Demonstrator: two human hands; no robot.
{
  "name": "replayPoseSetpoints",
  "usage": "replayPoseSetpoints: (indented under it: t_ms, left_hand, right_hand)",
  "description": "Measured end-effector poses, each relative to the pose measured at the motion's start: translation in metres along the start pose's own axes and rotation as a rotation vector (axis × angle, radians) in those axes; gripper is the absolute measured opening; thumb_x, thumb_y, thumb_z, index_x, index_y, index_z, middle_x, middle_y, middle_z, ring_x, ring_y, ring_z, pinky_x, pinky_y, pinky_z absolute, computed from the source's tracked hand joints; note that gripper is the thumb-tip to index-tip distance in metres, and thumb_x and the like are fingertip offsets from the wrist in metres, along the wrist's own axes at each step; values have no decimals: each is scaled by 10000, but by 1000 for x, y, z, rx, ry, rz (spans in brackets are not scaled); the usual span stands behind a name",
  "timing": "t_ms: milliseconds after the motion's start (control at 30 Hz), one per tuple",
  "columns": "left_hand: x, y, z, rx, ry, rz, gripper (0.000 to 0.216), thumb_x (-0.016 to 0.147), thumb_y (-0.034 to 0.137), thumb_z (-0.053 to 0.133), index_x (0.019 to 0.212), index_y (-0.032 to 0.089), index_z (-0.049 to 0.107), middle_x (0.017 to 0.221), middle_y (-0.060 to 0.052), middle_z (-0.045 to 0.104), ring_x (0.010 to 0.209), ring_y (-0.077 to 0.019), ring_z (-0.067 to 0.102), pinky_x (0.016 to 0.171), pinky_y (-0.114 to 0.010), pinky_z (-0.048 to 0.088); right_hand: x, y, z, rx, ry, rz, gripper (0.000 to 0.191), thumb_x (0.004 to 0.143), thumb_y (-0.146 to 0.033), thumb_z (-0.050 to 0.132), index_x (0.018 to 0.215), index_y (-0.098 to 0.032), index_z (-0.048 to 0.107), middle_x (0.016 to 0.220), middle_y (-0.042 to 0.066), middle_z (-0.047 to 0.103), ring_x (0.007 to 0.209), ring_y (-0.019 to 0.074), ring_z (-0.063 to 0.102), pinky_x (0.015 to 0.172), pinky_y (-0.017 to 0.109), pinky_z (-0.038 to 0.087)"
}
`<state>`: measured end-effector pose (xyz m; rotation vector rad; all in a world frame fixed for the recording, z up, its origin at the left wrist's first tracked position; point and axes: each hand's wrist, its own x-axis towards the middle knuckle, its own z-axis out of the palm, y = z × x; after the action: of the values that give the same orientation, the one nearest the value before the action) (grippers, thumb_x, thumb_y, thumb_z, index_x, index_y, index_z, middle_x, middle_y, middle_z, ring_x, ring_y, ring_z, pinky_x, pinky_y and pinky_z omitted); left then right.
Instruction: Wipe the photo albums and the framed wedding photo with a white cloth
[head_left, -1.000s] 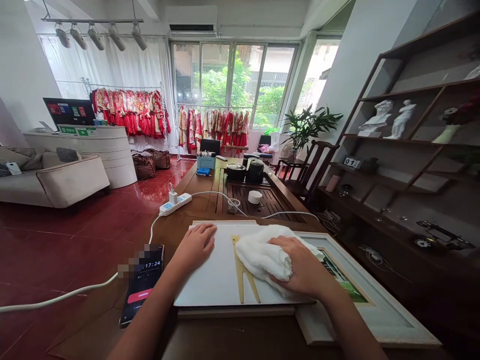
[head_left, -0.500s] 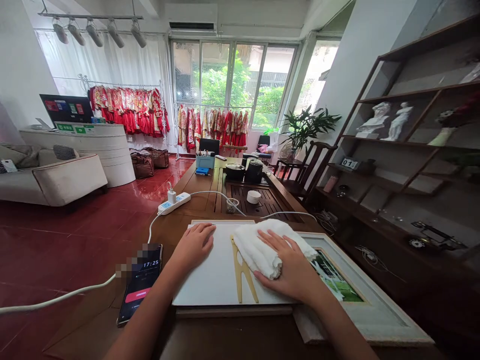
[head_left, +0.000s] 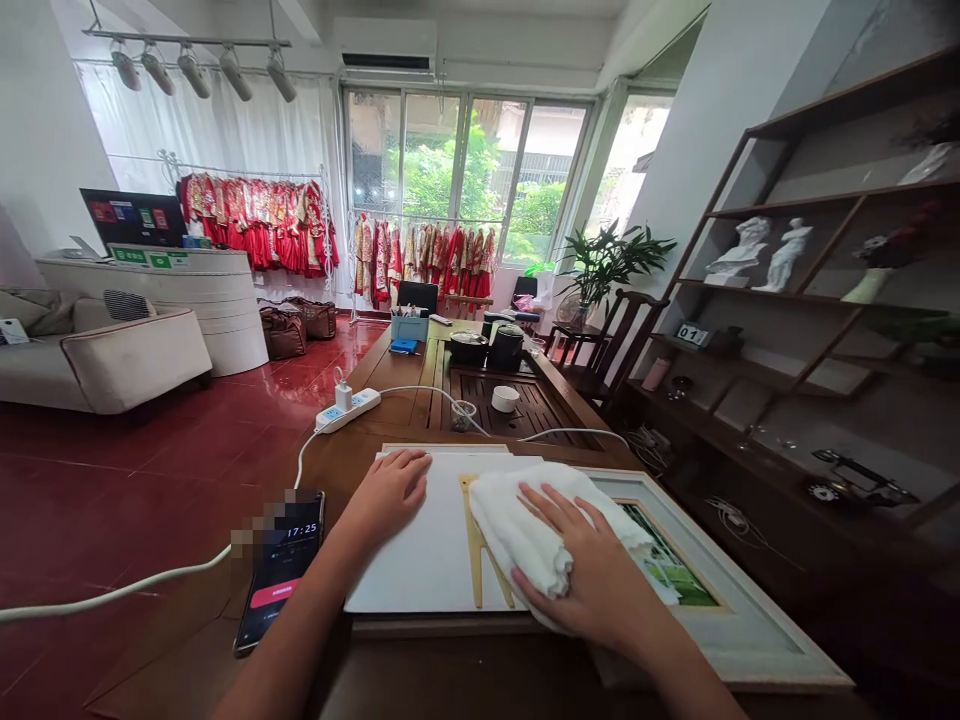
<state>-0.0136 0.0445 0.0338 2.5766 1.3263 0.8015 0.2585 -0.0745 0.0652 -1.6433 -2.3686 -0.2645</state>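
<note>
My left hand (head_left: 394, 492) lies flat near the left side of a white flat panel (head_left: 420, 575), fingers stretched and holding nothing. A folded white towel (head_left: 517, 510) lies over the panel's right part, with my right hand (head_left: 581, 560) pressed on it, thumb and fingers around its near edge. Between the hands, a gold compass-shaped figure (head_left: 474, 540) shows on the panel, its right leg partly under the towel. To the right lies a framed picture (head_left: 772, 620) with a green image, partly hidden by the towel and my right arm.
Left of my forearm lies a lit phone (head_left: 281, 570). A white power strip (head_left: 349, 408) with cables sits farther back. On the slatted tea tray (head_left: 540, 408) stand a white bowl (head_left: 505, 399) and a black kettle (head_left: 506, 346). A shelf (head_left: 795, 295) stands at the right.
My right hand has slid the towel slightly right and toward me, covering more of the gold figure's right leg. My left hand stays in place.
</note>
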Motion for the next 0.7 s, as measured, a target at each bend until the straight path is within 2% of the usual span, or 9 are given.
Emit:
replayPoseSetpoints:
  t_ms: [200, 333, 500, 700]
  left_hand:
    - [0, 2, -3, -4, -8, 21, 382, 940, 271, 419, 1298, 264, 553, 1348, -28, 554, 1264, -217, 463, 1068, -403, 349]
    - [0, 5, -4, 19, -21, 3, 386, 943, 292, 418, 1307, 253, 539, 1364, -40, 538, 1279, -223, 450, 1073, -416, 342]
    - [0, 8, -5, 36, -30, -39, 374, 945, 313, 413, 1291, 257, 542, 1364, -40, 533, 1268, -218, 463, 1067, -417, 348]
    - [-1, 8, -5, 30, -14, -55, 367, 940, 316, 422, 1281, 261, 548, 1355, -34, 540, 1254, -215, 477, 1059, -402, 360]
  right_hand:
    - [42, 13, 7, 43, -34, 26, 751, 832, -601, 478, 1462, -211, 357, 1489, 97, 387, 1361, 341, 339, 1100, 566, 248]
    - [51, 14, 10, 43, -28, 31, 744, 831, -580, 479, 1460, -200, 362, 1496, 103, 372, 1370, 342, 322, 1102, 568, 239]
    - [35, 10, 7, 46, -59, 23, 728, 826, -558, 487, 1454, -206, 371, 1512, 72, 348, 1391, 333, 283, 1116, 570, 217]
    - [-3, 0, 1, 50, -54, 28, 721, 808, -542, 526, 1455, -270, 364, 1535, 24, 302, 1396, 331, 275, 1117, 560, 227]
